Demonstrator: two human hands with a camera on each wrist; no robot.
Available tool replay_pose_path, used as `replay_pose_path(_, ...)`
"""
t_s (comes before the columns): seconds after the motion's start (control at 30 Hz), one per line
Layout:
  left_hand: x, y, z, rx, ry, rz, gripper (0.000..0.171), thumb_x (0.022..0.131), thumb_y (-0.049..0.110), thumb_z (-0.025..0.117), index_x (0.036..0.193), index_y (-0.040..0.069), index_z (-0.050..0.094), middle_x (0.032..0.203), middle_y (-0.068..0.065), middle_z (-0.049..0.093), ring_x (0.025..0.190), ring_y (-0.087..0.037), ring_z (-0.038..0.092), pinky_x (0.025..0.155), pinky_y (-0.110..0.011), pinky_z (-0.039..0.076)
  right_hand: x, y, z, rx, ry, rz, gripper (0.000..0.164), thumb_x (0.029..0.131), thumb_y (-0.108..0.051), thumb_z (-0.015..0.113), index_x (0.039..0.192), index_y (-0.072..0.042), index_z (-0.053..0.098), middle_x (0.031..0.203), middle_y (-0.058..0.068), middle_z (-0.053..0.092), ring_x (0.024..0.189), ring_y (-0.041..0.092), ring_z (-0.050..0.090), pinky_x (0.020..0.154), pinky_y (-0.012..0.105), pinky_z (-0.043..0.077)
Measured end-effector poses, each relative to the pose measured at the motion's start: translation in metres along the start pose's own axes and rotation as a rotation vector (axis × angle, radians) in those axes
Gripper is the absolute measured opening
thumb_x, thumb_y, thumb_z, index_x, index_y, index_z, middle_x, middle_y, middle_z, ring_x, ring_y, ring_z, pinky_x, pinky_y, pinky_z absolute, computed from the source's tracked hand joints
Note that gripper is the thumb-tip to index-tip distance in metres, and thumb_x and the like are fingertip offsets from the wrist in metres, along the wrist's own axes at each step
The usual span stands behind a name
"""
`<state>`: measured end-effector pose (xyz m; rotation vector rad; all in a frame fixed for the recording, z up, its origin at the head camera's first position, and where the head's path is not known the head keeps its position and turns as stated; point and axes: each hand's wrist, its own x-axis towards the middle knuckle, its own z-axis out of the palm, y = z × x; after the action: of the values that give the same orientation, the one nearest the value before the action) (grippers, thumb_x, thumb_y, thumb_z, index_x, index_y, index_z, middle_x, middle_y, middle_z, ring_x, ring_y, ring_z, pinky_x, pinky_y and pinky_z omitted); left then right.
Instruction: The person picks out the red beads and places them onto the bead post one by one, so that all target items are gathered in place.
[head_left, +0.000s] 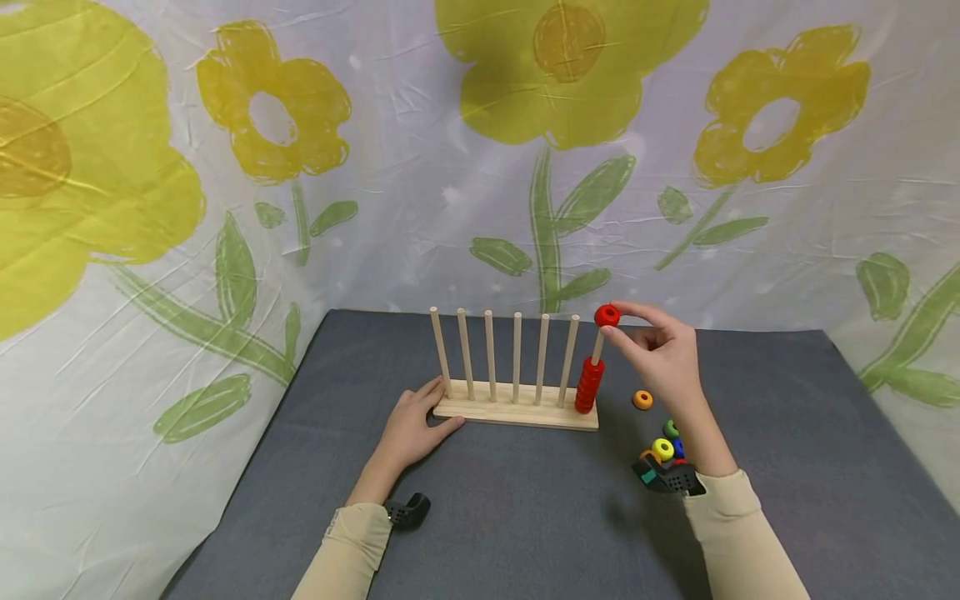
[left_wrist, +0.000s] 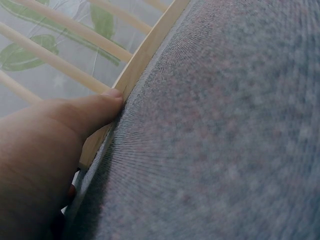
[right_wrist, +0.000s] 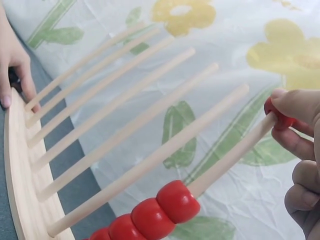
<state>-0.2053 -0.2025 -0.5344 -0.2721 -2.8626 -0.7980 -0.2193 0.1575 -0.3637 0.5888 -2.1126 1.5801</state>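
Observation:
A wooden peg rack (head_left: pixel 517 408) with several upright pegs stands on the dark tabletop. My left hand (head_left: pixel 411 425) holds the left end of its base, thumb (left_wrist: pixel 102 107) along the front edge and fingers round behind. At the top of the rightmost peg, my right hand (head_left: pixel 660 350) pinches a red bead (head_left: pixel 607 316) between thumb and fingers. In the right wrist view the peg's tip meets that bead (right_wrist: pixel 280 116). Lower on the same peg sits a stack of red beads (head_left: pixel 589 386). The other pegs are bare.
An orange bead (head_left: pixel 642 400) lies right of the rack. Nearer me, a yellow bead (head_left: pixel 662 450), a green bead (head_left: pixel 671 429) and others cluster beside my right wrist, partly hidden by its camera (head_left: pixel 667 477). A flower-printed cloth (head_left: pixel 405 208) hangs behind the table.

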Motion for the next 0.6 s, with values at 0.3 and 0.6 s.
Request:
replay_pose_path(0.3,0.0000,0.0008,0.0000,0.005,0.004,0.004,0.082,0.092,0.056,0.070,0.153,0.007,0.047,0.156,-0.009,0.043,0.104,-0.027,0.051,0.086,-0.046,0.045,-0.0027,0.0022,0.0010,-0.042,-0.011,-0.019,0.032,0.088,0.007,0.077,0.119,0.005,0.073,0.051,0.010,0.029,0.045,0.012,0.022,0.043,0.031,0.020)
replay_pose_path(0.6,0.0007,-0.0013,0.0018,0.012,0.010,0.013,0.082,0.091,0.056,0.071,0.153,0.007,0.047,0.156,-0.009,0.044,0.103,-0.027,0.051,0.086,-0.046,0.046,-0.0056,0.0037,0.0017,-0.075,-0.021,-0.027,0.032,0.087,0.006,0.078,0.118,0.005,0.073,0.052,0.009,0.030,0.045,0.005,0.022,0.042,0.030,0.020)
